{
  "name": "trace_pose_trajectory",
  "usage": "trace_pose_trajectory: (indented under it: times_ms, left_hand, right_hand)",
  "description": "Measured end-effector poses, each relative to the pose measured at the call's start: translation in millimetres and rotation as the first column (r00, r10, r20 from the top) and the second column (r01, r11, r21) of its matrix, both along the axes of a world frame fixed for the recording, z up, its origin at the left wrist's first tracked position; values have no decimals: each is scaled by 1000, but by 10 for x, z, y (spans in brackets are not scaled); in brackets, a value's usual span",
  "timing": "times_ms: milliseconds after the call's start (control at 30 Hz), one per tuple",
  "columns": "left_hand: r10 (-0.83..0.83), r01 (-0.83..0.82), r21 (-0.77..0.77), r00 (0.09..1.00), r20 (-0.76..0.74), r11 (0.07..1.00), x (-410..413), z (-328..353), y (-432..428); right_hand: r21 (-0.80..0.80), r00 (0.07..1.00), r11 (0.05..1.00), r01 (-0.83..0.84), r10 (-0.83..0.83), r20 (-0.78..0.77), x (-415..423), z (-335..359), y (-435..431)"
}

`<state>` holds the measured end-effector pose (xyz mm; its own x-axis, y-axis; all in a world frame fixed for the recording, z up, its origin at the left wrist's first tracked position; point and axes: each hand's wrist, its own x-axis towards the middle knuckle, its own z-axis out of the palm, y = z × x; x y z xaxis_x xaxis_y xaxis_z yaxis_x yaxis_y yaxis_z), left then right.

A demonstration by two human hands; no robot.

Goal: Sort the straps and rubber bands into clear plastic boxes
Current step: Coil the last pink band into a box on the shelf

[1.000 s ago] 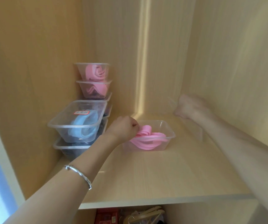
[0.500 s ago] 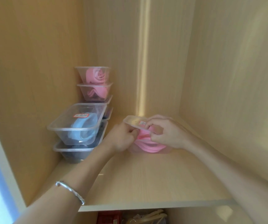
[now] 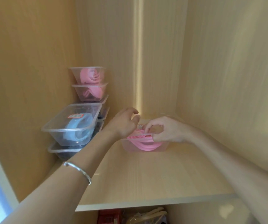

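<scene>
Our right hand (image 3: 167, 131) pinches the lid (image 3: 142, 135) over the box (image 3: 127, 147) of pink straps (image 3: 147, 145). Our left hand (image 3: 124, 124) is loosely curled just beside it, can't tell if we're gripping anything.

Pale wood shelf (image 3: 146, 180). Directly on it: 1 clear box (image 3: 126, 147) of pink straps (image 3: 147, 145) (toward back), 1 lidded box (image 3: 60, 150) under left stack, another stack (image 3: 89, 92) in corner.

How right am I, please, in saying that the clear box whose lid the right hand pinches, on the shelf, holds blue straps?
One detail is wrong: the straps in the clear box whose lid the right hand pinches, on the shelf, are pink, not blue, as the head view shows.
</scene>
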<state>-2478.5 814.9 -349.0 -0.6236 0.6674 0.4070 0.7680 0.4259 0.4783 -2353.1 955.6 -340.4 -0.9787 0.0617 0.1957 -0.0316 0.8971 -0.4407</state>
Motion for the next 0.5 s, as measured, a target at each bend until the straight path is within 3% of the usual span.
trace_pose_trajectory:
  times_ms: [67, 133, 267, 367, 500]
  left_hand:
    - [-49, 55, -274, 998, 28, 960, -2, -4, 90]
    - [-50, 49, -427, 999, 9, 903, 9, -41, 125]
    - [-24, 24, -397, 1000, 6, 917, -38, -110, 116]
    - [-16, 26, -340, 999, 31, 940, -43, -119, 94]
    - [-12, 34, -240, 996, 90, 970, -39, -88, 29]
  right_hand:
    - [-9, 999, 1000, -18, 18, 35, -6, 10, 7]
    - [-70, 999, 997, -15, 19, 46, -26, -10, 15]
    - [-112, 977, 982, 153, -168, -133, -154, -83, 77]
    - [15, 960, 960, 280, -280, -16, -224, -137, 105]
    - [-10, 963, 964, 264, -263, 54, -260, -117, 65]
